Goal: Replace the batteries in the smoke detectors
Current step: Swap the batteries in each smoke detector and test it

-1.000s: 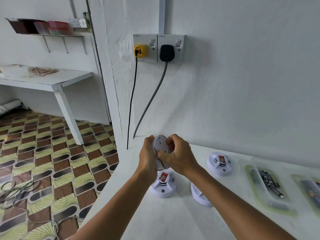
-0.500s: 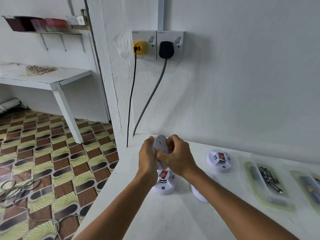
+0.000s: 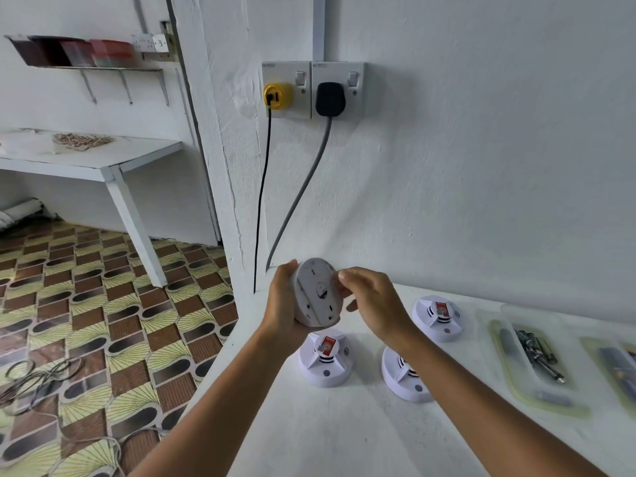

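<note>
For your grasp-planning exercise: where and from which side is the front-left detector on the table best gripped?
Grip the detector across its round base rim, coming from above. It sits flat, dome up, with open table around it. The dome likely slips; the rim offers opposed sides.

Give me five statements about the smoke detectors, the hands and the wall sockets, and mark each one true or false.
1. The left hand holds a smoke detector above the counter. True.
2. Three more detectors sit on the counter. True: near left, near right, far.
3. The held detector shows its red sticker to the camera. False: its flat back faces the camera.
4. Both wall sockets are unused. False: a yellow plug and a black plug are in them.
5. The right hand rests flat on the counter. False: its fingertips are at the held detector's edge.
</note>
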Motion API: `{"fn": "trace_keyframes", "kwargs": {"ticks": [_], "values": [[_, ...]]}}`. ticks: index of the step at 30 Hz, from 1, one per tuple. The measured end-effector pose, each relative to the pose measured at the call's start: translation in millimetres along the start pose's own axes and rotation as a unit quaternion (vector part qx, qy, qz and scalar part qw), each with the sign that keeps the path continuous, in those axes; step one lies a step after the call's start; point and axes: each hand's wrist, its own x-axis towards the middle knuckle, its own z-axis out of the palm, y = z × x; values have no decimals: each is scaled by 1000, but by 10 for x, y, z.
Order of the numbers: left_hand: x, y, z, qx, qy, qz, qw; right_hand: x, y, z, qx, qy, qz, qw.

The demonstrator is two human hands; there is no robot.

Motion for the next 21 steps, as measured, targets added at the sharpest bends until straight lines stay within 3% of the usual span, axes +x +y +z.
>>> {"fn": "trace_keyframes", "kwargs": {"ticks": [4, 7, 10, 15, 21], "values": [[-12, 52, -18, 9, 7, 1, 1000, -75, -105, -37, 110, -36, 100, 988], [-32, 93, -1, 81, 13, 19, 996, -136, -153, -137, 287, -91, 195, 933], [-77, 84, -57, 128, -8, 49, 990, -199, -93, -235, 404, -146, 214, 877], [-241, 30, -212, 104, 0, 98, 990, -355, 168, -248, 442, -167, 187, 861], [-444, -355, -509, 88, -51, 6, 995, -668, 473, -141, 453, -201, 176, 850]]}}
